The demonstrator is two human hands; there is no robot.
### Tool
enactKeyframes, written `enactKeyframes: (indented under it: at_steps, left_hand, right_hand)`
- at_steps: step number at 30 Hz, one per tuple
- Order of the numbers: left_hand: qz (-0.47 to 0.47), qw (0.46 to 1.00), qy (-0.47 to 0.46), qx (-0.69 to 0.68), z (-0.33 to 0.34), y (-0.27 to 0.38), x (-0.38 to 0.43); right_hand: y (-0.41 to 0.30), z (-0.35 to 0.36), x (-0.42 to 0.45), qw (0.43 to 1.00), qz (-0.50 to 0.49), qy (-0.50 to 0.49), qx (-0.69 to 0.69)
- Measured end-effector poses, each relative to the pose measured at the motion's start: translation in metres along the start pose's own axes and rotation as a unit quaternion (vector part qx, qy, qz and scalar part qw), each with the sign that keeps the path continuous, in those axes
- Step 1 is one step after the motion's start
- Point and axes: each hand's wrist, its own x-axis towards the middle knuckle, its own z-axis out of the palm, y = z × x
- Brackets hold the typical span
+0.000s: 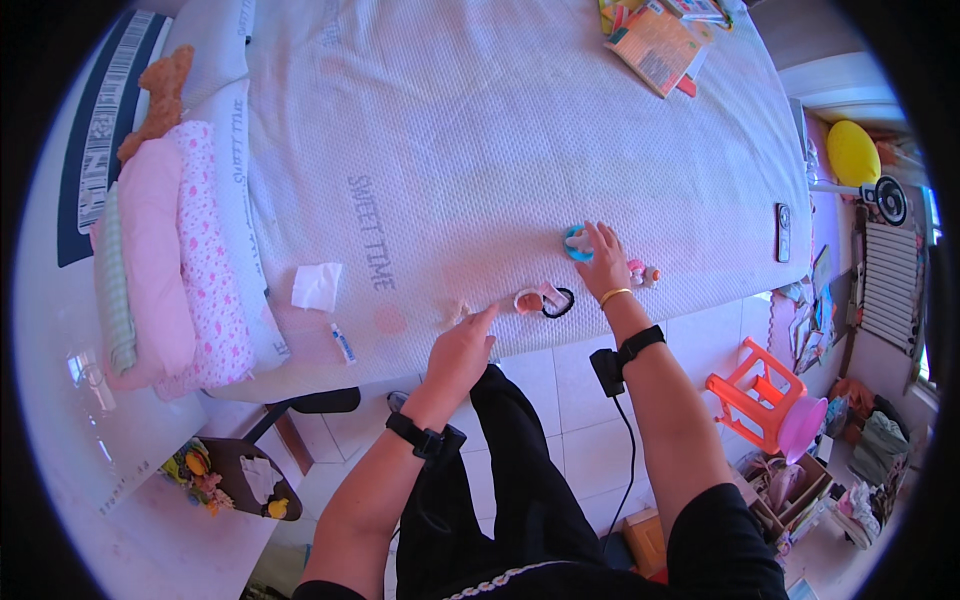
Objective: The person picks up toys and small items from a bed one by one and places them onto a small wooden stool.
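Note:
My right hand [606,264] is over the bed with its fingers spread, beside a round blue object with a white part on top [577,243]. Whether the fingertips touch it is unclear. Right of that hand lies a small pink and white item [643,274], partly covered. My left hand [460,346] is near the bed's front edge, index finger and thumb apart. Just beyond it is a small beige thing [458,309], half hidden by the hand. Between my hands lie a pinkish ring-shaped item [529,301] and a black hair tie [568,304] with a pale pink piece.
On the white bed cover [480,150] lie a tissue [316,287], a small tube [343,343], a phone [783,232] and several books [654,46]. Rolled bedding [157,255] lies left. An orange stool [757,394] stands at right; a cable [628,457] hangs from my right wrist device.

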Motion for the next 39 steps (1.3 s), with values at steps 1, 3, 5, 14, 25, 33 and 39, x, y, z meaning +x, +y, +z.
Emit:
enactKeyframes:
  at_steps: [1, 3, 5, 14, 25, 33, 39]
  left_hand:
    - [-0.001, 1.0, -0.001, -0.001, -0.001, 0.002, 0.001]
    - [-0.036, 0.999, -0.035, -0.021, -0.003, 0.007, 0.005]
    - [-0.034, 0.998, -0.043, -0.021, -0.003, 0.017, 0.012]
    - [-0.005, 1.0, -0.015, -0.013, 0.011, 0.003, 0.004]
    - [-0.037, 0.998, -0.03, -0.035, -0.002, 0.015, 0.003]
    - [-0.044, 0.997, -0.012, -0.056, 0.003, 0.021, 0.011]
    - [-0.08, 0.986, 0.084, -0.121, 0.01, 0.005, 0.005]
  right_hand:
    - [0.004, 0.0, 0.004, 1.0, 0.003, -0.01, -0.003]
    - [0.019, -0.003, 0.014, 0.999, 0.004, -0.048, 0.005]
    - [0.034, -0.005, 0.012, 0.997, 0.005, -0.076, 0.012]
    - [0.004, -0.007, 0.012, 0.998, 0.009, -0.065, -0.008]
    - [-0.012, -0.012, -0.004, 0.999, -0.02, -0.012, -0.029]
    - [-0.092, -0.03, -0.048, 0.993, -0.121, -0.003, 0.002]
    - [-0.185, -0.069, -0.075, 0.976, -0.203, -0.033, 0.071]
